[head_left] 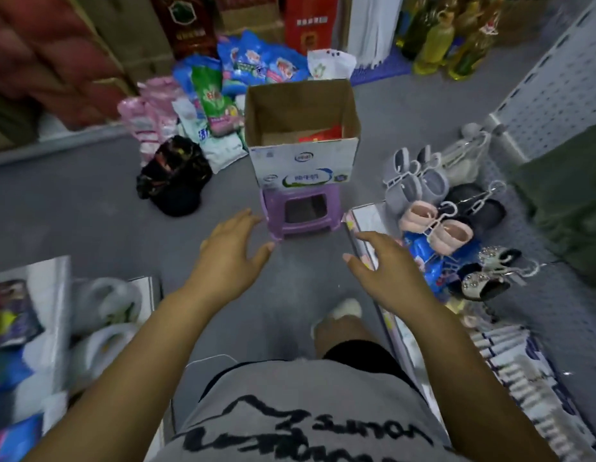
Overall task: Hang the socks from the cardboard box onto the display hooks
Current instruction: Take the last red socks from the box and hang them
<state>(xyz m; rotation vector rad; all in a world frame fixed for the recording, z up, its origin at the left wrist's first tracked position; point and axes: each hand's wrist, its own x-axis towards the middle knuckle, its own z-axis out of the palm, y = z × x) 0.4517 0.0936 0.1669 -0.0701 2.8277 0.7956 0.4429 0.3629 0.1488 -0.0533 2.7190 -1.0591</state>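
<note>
An open cardboard box (303, 161) with blue and white print stands on a purple plastic stool (301, 213) in the aisle ahead. Red packaging (323, 135) shows at the bottom of the box. My left hand (228, 251) reaches forward with fingers spread, just short of the stool's left corner, holding nothing. My right hand (378, 261) is stretched out too, fingers relaxed and empty, to the right of the stool. A white pegboard display panel (543, 105) stands at the right, with grey and pink slippers (420, 195) on white hangers hooked below it.
Detergent bags (219, 105) and a black bag (174, 176) lie on the grey floor left of the box. Bottles of oil (440, 38) stand at the back right. Shelves with packaged goods (19, 328) flank the aisle at lower left and lower right.
</note>
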